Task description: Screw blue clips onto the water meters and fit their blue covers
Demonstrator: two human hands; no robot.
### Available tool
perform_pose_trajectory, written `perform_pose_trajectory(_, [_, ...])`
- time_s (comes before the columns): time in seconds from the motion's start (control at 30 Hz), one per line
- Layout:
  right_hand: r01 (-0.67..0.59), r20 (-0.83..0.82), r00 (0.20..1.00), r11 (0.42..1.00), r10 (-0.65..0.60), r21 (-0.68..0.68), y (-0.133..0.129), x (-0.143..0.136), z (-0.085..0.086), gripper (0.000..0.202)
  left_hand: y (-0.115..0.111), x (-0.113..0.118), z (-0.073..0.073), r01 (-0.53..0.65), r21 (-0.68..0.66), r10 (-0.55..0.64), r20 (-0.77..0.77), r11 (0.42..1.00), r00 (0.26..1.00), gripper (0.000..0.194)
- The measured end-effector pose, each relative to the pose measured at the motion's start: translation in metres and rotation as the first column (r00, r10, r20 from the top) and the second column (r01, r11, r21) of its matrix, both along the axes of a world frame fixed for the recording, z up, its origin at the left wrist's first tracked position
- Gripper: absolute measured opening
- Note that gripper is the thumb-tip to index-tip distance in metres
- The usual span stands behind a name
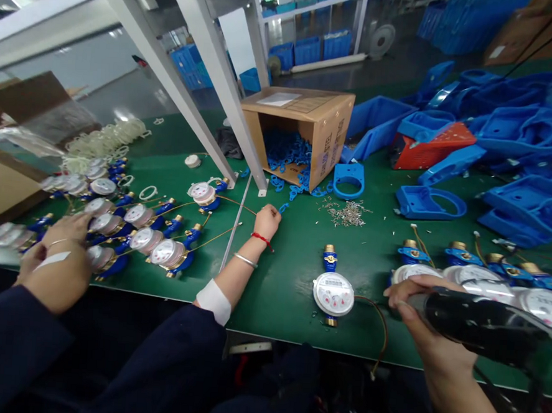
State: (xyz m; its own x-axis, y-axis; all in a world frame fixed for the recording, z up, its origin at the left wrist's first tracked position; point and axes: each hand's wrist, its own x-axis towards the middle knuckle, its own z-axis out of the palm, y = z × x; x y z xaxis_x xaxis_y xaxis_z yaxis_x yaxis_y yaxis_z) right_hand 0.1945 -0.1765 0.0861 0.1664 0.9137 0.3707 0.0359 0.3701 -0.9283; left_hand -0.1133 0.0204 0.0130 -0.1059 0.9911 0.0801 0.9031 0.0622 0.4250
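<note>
My left hand (266,221) reaches forward, fingers pinched on a small blue part (283,207) in front of the open cardboard box (329,144). A red cord and a silver bangle are on that wrist. At the right, my right hand (430,322) is wrapped round a blurred black tool (475,315), beside a row of round meters (415,272). Between my hands one white-faced meter (333,293) lies on the green table (281,281), its brass ends pointing away and toward me, a thin cable at its right.
Another person's hand (65,250) rests among several meters (168,253) at the left. Metal posts (213,78) rise beside the box. Loose screws (348,214) lie right of centre. Blue brackets (519,128) are piled at the back right, near an orange bin (432,147).
</note>
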Motion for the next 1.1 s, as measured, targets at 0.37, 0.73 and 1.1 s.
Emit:
perform_pose_trajectory(0.37, [0.042, -0.064, 0.997, 0.998, -0.038, 0.053, 0.001, -0.002, 0.001, 0.032, -0.034, 0.033, 0.009, 0.399, -0.005, -0.395, 0.121, 0.917, 0.911, 0.025])
perform_pose_trajectory(0.73, [0.037, -0.073, 0.997, 0.998, -0.033, 0.052, 0.001, 0.001, 0.002, 0.032, -0.087, 0.071, 0.015, 0.557, -0.1, -0.561, -0.017, 0.825, 0.828, 0.01])
perform_pose_trajectory(1.1, [-0.007, -0.054, 0.998, 0.997, 0.012, 0.081, 0.001, 0.005, -0.005, 0.035, -0.102, 0.072, 0.021, 0.497, 0.097, -0.497, -0.032, 0.862, 0.867, 0.012])
